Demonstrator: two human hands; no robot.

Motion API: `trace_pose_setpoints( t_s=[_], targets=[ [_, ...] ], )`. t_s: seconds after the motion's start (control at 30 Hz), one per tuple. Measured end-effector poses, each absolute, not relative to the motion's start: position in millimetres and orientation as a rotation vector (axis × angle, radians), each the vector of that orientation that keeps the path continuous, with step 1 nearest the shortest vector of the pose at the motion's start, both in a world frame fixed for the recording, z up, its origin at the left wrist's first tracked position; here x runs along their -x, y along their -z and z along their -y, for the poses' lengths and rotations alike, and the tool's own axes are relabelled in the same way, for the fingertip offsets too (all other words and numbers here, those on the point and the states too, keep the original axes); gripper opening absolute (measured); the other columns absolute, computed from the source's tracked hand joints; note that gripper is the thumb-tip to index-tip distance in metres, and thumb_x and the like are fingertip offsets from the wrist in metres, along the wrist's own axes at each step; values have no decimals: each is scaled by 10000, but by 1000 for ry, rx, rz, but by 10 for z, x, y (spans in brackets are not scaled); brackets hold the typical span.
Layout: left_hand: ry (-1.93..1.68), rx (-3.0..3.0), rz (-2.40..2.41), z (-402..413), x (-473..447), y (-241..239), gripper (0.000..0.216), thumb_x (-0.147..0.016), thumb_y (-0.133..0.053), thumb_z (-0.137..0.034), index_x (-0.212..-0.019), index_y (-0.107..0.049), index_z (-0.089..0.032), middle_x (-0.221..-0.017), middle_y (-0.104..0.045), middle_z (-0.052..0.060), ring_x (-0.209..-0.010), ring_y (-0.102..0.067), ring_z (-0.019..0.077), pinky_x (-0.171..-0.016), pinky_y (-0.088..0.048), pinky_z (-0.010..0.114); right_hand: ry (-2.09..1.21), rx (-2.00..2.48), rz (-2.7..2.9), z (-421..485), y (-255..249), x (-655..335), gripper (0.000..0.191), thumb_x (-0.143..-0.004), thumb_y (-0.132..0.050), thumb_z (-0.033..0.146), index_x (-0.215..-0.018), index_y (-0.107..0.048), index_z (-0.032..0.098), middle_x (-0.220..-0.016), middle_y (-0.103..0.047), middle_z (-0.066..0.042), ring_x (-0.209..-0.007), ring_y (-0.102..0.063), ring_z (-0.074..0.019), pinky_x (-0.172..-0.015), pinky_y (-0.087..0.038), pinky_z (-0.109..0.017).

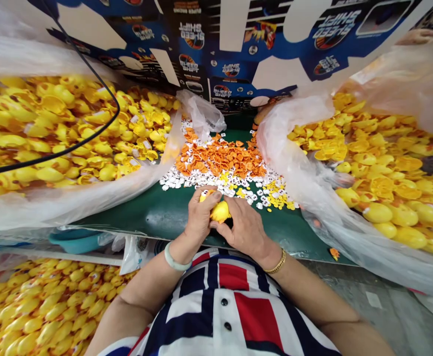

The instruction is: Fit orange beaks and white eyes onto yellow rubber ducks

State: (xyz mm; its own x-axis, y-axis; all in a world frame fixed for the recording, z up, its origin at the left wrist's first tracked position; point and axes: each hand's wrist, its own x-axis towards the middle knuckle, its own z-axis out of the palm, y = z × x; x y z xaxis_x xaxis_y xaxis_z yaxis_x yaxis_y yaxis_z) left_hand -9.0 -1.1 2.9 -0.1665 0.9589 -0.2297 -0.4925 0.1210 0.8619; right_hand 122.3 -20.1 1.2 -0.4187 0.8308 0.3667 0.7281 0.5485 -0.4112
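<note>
Between my two hands is a small yellow toy duck, held just over the front edge of the green table. My left hand is closed round its head end, where a white eye piece and a bit of orange show. From the other side, the fingers and thumb of my right hand close on the rounded yellow body. Just beyond my fingertips lie loose white eye pieces, a heap of orange beak pieces and small yellow discs.
Plastic-lined heaps of yellow duck shells and more yellow parts flank the table. Printed cardboard stands behind. A black cable crosses at left. Below left are many ducks and a teal basin.
</note>
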Motion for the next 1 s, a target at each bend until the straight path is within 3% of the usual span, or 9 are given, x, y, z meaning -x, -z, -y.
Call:
trace_pose_setpoints(
  t_s=[0.17, 0.37, 0.5, 0.6, 0.7, 0.8, 0.9, 1.0],
  targets=[
    [-1386, -641, -1028, 3, 91, -43, 242, -718, -744, -359, -797, -591, -188, -709, -613, -20, -603, -555, 113, -572, -449, 236, -145, 1289, 2227, 236, -34, -1209, 529, -913, -510, 575, -1198, -561, 132, -976, -647, -168, -914, -583, -319, -801, -485, -459],
    [-1274, -749, -988, -12, 254, -26, 332, -716, -773, -385, -972, -659, -207, -977, -676, 15, -729, -609, 127, -618, -482, 235, -219, 1297, 2254, 215, -46, -1246, 515, -872, -579, 599, -1146, -577, 164, -996, -652, -148, -949, -590, -317, -825, -489, -452],
    [-1346, -718, -1105, -30, 287, -11, 328, -783, -694, -481, -743, -653, -157, -711, -631, 14, -607, -560, 117, -562, -458, 236, -337, 1221, 2303, 230, -17, -1228, 632, -862, -575, 644, -1247, -526, 145, -1063, -643, -152, -984, -589, -317, -831, -504, -454],
    [-1393, -719, -1133, -30, 315, 4, 372, -812, -646, -506, -690, -649, -154, -627, -593, 9, -559, -539, 120, -531, -441, 243, -445, 1106, 2337, 251, 17, -1218, 588, -932, -530, 560, -1367, -442, 173, -1111, -641, -132, -1000, -605, -284, -833, -517, -421],
    [-1375, -764, -1125, -5, 335, -1, 353, -809, -648, -485, -673, -653, -159, -636, -604, 18, -562, -542, 129, -538, -444, 255, -416, 1100, 2311, 304, 49, -1172, 513, -978, -476, 496, -1379, -451, 177, -1026, -658, -120, -937, -629, -267, -786, -528, -400],
    [-1377, -820, -1163, 50, 356, -44, 342, -825, -621, -472, -669, -660, -171, -660, -623, 28, -588, -555, 141, -568, -453, 269, -370, 1113, 2339, 353, 35, -1102, 581, -962, -472, 551, -1363, -480, 130, -953, -662, -124, -881, -637, -266, -743, -530, -391],
    [-1366, -903, -1282, 187, 557, -72, 285, -797, -632, -431, -655, -674, -188, -670, -637, 31, -597, -558, 155, -574, -449, 283, -491, 956, 2494, 280, -21, -1103, 592, -935, -494, 599, -1328, -524, 157, -1010, -679, -113, -925, -648, -247, -758, -537, -363],
    [-1389, -1016, -1492, 503, 1161, -43, 193, -752, -655, -387, -676, -700, -215, -813, -694, 27, -694, -595, 184, -620, -460, 299, -561, 875, 2578, -3, -62, -1227, 426, -969, -498, 517, -1248, -596, 211, -1067, -696, -86, -968, -650, -218, -795, -528, -340]
  ],
)
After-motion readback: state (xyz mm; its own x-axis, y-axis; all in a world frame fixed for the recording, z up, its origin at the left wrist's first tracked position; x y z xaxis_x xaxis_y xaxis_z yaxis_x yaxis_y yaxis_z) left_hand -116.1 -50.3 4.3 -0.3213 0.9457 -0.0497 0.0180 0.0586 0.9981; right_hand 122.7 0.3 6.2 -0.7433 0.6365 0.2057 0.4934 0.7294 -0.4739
